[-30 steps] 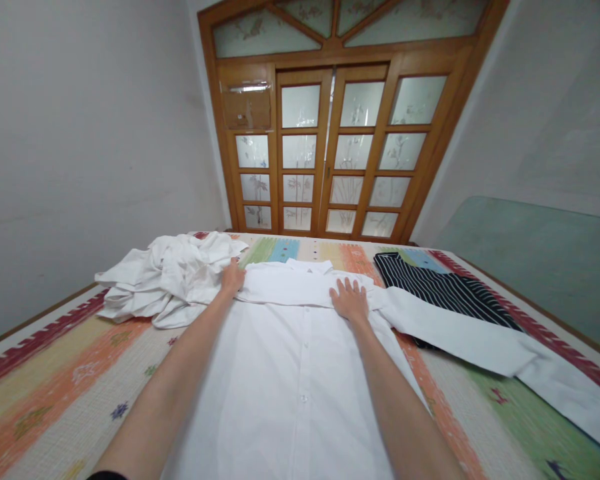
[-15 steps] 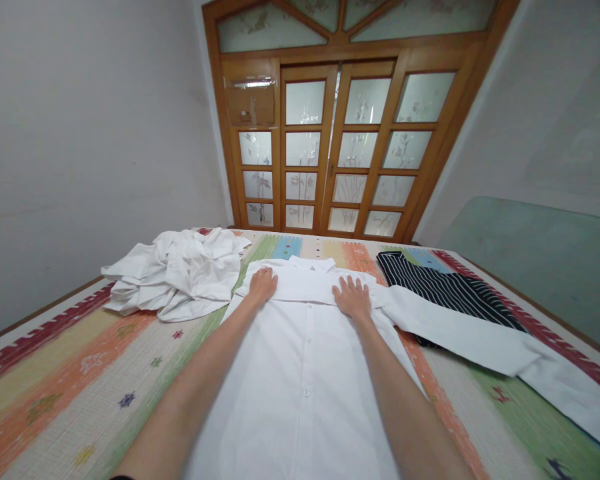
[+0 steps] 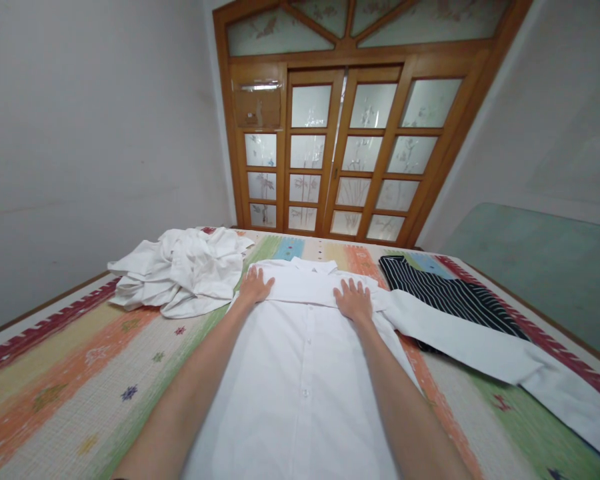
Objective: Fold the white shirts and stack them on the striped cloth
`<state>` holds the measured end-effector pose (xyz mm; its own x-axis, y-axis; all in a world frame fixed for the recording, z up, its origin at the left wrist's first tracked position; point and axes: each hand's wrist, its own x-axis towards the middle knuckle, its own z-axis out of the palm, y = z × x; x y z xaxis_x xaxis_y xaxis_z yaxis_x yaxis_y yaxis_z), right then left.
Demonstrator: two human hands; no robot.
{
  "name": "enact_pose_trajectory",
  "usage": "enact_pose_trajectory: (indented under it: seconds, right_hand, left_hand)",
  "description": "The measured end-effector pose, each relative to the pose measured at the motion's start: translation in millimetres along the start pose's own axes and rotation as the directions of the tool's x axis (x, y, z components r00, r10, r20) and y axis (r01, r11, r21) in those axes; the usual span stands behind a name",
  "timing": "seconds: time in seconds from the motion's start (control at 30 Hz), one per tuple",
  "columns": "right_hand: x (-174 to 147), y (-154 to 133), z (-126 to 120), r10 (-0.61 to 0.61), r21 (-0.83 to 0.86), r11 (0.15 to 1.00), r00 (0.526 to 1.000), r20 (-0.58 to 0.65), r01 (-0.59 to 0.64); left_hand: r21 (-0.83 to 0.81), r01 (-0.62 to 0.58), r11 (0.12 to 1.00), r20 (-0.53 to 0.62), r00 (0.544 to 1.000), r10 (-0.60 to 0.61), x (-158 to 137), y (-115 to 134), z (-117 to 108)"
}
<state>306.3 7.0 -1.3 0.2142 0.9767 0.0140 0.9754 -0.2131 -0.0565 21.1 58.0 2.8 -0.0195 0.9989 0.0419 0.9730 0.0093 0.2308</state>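
Note:
A white button-up shirt (image 3: 285, 373) lies flat, front up, with its collar at the far end. One sleeve is folded across the chest below the collar; the other stretches out to the right. My left hand (image 3: 255, 287) rests on the folded sleeve near the left shoulder, fingers extended. Flat on the chest's right side lies my right hand (image 3: 354, 300), its fingers spread. Neither hand grips the cloth. The shirt's lower hem is outside the view.
A crumpled pile of white clothes (image 3: 190, 270) lies at the left. Black-and-white striped clothing (image 3: 445, 293) sits partly under the right sleeve. All lie on a colourful striped cover (image 3: 145, 393). Walls flank it, and wooden glass-paned doors (image 3: 325, 153) stand behind.
My left hand has slid left along the folded sleeve toward the shirt's left shoulder edge. My right hand stays nearly in place. The camera view has shifted slightly.

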Motion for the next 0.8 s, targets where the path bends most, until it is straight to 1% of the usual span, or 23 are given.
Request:
enact_pose_trajectory:
  seconds: [0.17, 0.27, 0.3, 0.37, 0.43, 0.47, 0.5, 0.63, 0.8]
  right_hand:
    - [0, 0, 0, 0.004, 0.001, 1.000, 1.000, 0.009, -0.004]
    - [0, 0, 0, 0.005, 0.003, 1.000, 1.000, 0.010, -0.005]
    - [1, 0, 1, 0.005, 0.004, 1.000, 1.000, 0.008, -0.005]
    - [1, 0, 1, 0.005, 0.005, 1.000, 1.000, 0.000, -0.005]
    - [2, 0, 3, 0.003, 0.003, 1.000, 1.000, -0.008, -0.003]
    - [2, 0, 3, 0.002, 0.001, 1.000, 1.000, -0.011, -0.002]
    - [2, 1, 4, 0.000, -0.002, 1.000, 1.000, -0.013, 0.000]
    - [4, 1, 7, -0.005, -0.010, 1.000, 1.000, -0.025, 0.004]
    - [3, 1, 7, -0.005, -0.004, 1.000, 0.999, -0.035, 0.005]
  left_hand:
    - [0.037, 0.069, 0.997, -0.026, 0.997, -0.068, 4, 6, -1]
    - [0.077, 0.061, 0.995, -0.088, 0.995, -0.055, 10, 7, -4]
    - [0.099, 0.024, 0.995, -0.115, 0.993, -0.013, 12, 7, -5]
    - [0.153, -0.101, 0.983, -0.136, 0.983, 0.122, 18, 5, -7]
    - [0.201, -0.227, 0.953, -0.108, 0.962, 0.252, 24, 5, -8]
    - [0.216, -0.263, 0.940, -0.087, 0.954, 0.287, 26, 5, -8]
    - [0.226, -0.274, 0.935, -0.069, 0.953, 0.296, 29, 5, -9]
    - [0.272, -0.207, 0.940, -0.052, 0.972, 0.229, 39, 8, -13]
    - [0.325, -0.175, 0.930, -0.041, 0.979, 0.198, 53, -2, -31]
